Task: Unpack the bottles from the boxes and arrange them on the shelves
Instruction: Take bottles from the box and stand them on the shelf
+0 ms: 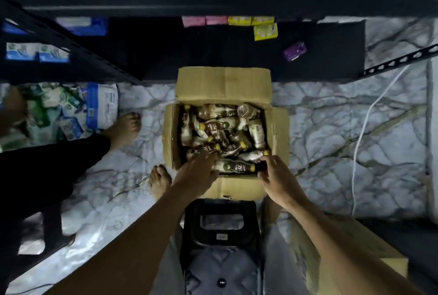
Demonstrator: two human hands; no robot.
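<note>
An open cardboard box (224, 86) stands on the marble floor, filled with several brown bottles with yellow caps lying jumbled. My left hand (196, 171) reaches in over the near left corner, fingers down among the bottles; what it touches is hidden. My right hand (275, 171) is at the near right corner, its fingertips by the yellow cap end of a bottle (237, 166) that lies along the near wall. A dark shelf (213, 53) runs behind the box.
Pink, yellow and purple packets (265, 31) lie on the low shelf. Blue and green packs (59, 110) are heaped at left beside another person's bare feet (125, 129). A black stool (222, 242) sits below me, a second carton (350, 247) at right, and a white cable (365, 129) crosses the floor.
</note>
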